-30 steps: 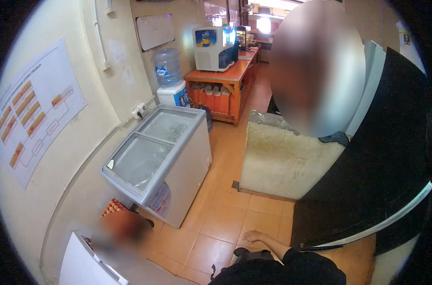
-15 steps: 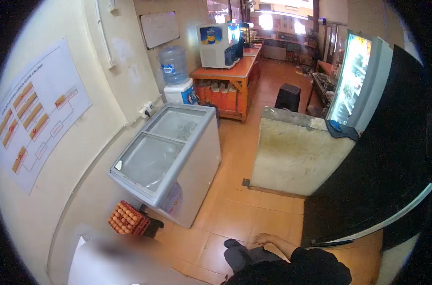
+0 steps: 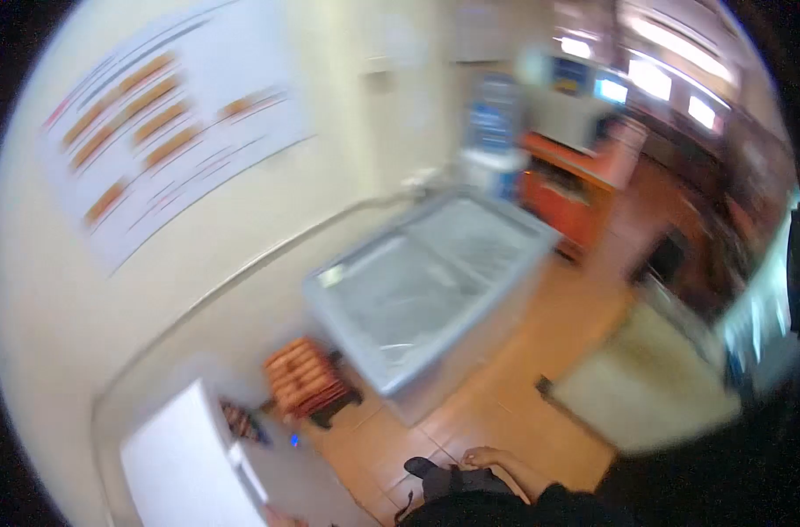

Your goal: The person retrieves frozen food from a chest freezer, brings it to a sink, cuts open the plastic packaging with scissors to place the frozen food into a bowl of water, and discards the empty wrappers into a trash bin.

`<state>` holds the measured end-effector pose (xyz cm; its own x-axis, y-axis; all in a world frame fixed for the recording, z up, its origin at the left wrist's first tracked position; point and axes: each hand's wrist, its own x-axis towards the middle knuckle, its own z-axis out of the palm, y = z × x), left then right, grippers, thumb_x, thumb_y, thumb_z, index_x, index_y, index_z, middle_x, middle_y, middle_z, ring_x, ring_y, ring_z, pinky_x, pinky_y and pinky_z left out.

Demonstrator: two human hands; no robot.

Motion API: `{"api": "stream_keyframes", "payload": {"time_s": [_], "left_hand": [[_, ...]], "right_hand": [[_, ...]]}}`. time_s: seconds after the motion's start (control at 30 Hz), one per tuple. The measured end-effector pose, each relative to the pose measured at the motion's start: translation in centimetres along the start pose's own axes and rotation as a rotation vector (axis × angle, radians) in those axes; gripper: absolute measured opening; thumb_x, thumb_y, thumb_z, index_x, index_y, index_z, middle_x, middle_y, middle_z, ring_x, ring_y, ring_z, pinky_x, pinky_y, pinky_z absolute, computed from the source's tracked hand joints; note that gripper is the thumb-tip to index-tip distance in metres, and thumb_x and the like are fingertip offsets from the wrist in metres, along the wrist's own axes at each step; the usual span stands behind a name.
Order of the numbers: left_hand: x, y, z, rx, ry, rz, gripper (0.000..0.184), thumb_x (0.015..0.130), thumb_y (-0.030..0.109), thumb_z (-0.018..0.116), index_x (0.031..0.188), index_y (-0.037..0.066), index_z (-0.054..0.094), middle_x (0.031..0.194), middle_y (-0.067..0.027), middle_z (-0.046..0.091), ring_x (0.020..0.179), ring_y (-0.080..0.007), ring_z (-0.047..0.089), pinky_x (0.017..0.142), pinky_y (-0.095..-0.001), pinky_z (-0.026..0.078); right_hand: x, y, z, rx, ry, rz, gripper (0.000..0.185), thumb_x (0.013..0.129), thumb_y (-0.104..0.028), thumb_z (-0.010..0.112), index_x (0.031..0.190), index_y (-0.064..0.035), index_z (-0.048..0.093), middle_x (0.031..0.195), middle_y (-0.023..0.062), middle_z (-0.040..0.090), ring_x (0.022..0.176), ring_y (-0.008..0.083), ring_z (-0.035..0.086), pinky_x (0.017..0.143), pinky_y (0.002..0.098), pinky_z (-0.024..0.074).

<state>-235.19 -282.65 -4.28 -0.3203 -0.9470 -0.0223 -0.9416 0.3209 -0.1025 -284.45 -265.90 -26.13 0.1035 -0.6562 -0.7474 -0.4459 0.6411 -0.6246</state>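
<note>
A white, flat-topped, box-shaped cabinet (image 3: 182, 461) stands at lower left; the left hand (image 3: 283, 519), mostly cut off, is just beside its edge, its grip impossible to tell. The right hand (image 3: 482, 457) is near dark grey clothing (image 3: 470, 481), too blurred to tell open or closed. Beyond stand brown eggs in stacked red trays (image 3: 300, 375) and a grey-rimmed, glass-topped chest freezer (image 3: 378, 290)

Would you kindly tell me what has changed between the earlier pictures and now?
The head view has swung left, so the freezer and egg stack sit further right in the picture. What looks like the left hand now shows at the bottom edge, by the white unit; its grip is unclear. The right hand stays low by the legs; the eggs remain beside the freezer.
</note>
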Motion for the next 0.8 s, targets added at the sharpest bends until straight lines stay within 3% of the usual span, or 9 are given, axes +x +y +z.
{"api": "stream_keyframes", "payload": {"time_s": [0.07, 0.1, 0.13, 0.17, 0.23, 0.37, 0.67, 0.7, 0.8], "left_hand": [[2.0, -2.1, 12.4, -0.181, 0.114, -0.367, 0.066, 0.059, 0.014, 0.062, 0.117, -0.010, 0.042, 0.129, -0.0309, 0.034, 0.123, -0.0434, 0.028, 0.106, -0.0481, 0.017], [3.0, -2.9, 15.2, -0.108, 0.197, -0.413, 0.063, 0.060, 0.015, 0.062, 0.115, -0.009, 0.043, 0.124, -0.0305, 0.039, 0.119, -0.0439, 0.033, 0.103, -0.0483, 0.022], [5.4, -1.0, 8.6, -0.315, 0.070, -0.625, 0.062, 0.066, 0.023, 0.061, 0.117, -0.007, 0.043, 0.114, -0.0263, 0.048, 0.108, -0.0385, 0.046, 0.096, -0.0453, 0.032], [6.5, -2.9, 11.3, -0.232, -0.088, -0.623, 0.057, 0.061, 0.021, 0.064, 0.110, -0.005, 0.049, 0.102, -0.0242, 0.055, 0.097, -0.0360, 0.054, 0.083, -0.0451, 0.043], [7.7, -2.6, 10.8, -0.343, 0.077, -0.780, 0.037, 0.060, 0.016, 0.061, 0.094, -0.001, 0.057, 0.073, -0.0186, 0.061, 0.065, -0.0344, 0.060, 0.060, -0.0407, 0.049], [10.2, -1.9, 10.8, -0.427, 0.063, -1.034, 0.023, 0.067, 0.013, 0.055, 0.086, 0.001, 0.060, 0.086, -0.0187, 0.062, 0.078, -0.0332, 0.062, 0.067, -0.0435, 0.049], [6.0, -10.8, -13.8, -0.534, 0.100, -0.897, 0.041, 0.068, 0.024, 0.062, 0.098, -0.002, 0.055, 0.100, -0.0226, 0.058, 0.093, -0.0366, 0.056, 0.078, -0.0440, 0.045], [5.3, -13.7, -17.3, -0.491, 0.177, -0.890, 0.055, 0.060, 0.041, 0.069, 0.088, -0.005, 0.058, 0.091, -0.0245, 0.060, 0.085, -0.0360, 0.058, 0.075, -0.0418, 0.046], [2.1, -22.1, -26.7, -0.302, 0.403, -0.852, 0.053, 0.060, 0.044, 0.068, 0.081, -0.004, 0.061, 0.076, -0.0211, 0.060, 0.070, -0.0339, 0.058, 0.067, -0.0400, 0.047]], "right_hand": [[-1.1, -9.8, -4.1, -0.071, -0.134, -0.214, 0.033, 0.087, -0.031, 0.046, 0.108, -0.0085, 0.056, 0.103, 0.0095, 0.058, 0.080, 0.0206, 0.058, 0.071, 0.0328, 0.0476], [-1.3, -14.7, -5.6, 0.007, -0.174, -0.373, 0.034, 0.088, -0.034, 0.046, 0.110, -0.0087, 0.055, 0.105, 0.0088, 0.058, 0.080, 0.0203, 0.057, 0.073, 0.0326, 0.0469], [0.4, -17.6, -6.4, -0.088, -0.307, -0.393, 0.034, 0.088, -0.034, 0.046, 0.110, -0.0087, 0.055, 0.105, 0.0088, 0.058, 0.080, 0.0203, 0.057, 0.073, 0.0326, 0.0469], [1.9, -20.1, -7.2, -0.310, -0.266, -0.503, 0.033, 0.089, -0.032, 0.047, 0.111, -0.0085, 0.054, 0.104, 0.0083, 0.058, 0.080, 0.0194, 0.056, 0.074, 0.0320, 0.0465], [6.1, -23.2, -7.8, -0.578, -0.299, -0.672, 0.032, 0.089, -0.031, 0.048, 0.112, -0.0083, 0.054, 0.104, 0.0079, 0.058, 0.081, 0.0185, 0.055, 0.074, 0.0314, 0.0460], [11.5, -29.7, -6.9, -0.338, -0.443, -0.596, 0.030, 0.090, -0.028, 0.049, 0.111, -0.0071, 0.054, 0.094, 0.0055, 0.058, 0.076, 0.0153, 0.055, 0.071, 0.0282, 0.0464], [9.3, -45.2, 0.8, -0.269, -0.604, -0.359, 0.031, 0.091, -0.027, 0.049, 0.111, -0.0043, 0.055, 0.082, 0.0021, 0.055, 0.068, 0.0098, 0.054, 0.060, 0.0223, 0.0424], [10.4, -46.3, 1.5, -0.316, -0.616, -0.408, 0.031, 0.090, -0.028, 0.050, 0.111, -0.0061, 0.055, 0.083, 0.0020, 0.055, 0.068, 0.0095, 0.054, 0.061, 0.0231, 0.0441], [9.4, -50.4, 4.0, -0.338, -0.696, -0.530, 0.032, 0.090, -0.027, 0.051, 0.113, -0.0053, 0.055, 0.083, 0.0020, 0.054, 0.072, 0.0090, 0.053, 0.064, 0.0231, 0.0439]]}}
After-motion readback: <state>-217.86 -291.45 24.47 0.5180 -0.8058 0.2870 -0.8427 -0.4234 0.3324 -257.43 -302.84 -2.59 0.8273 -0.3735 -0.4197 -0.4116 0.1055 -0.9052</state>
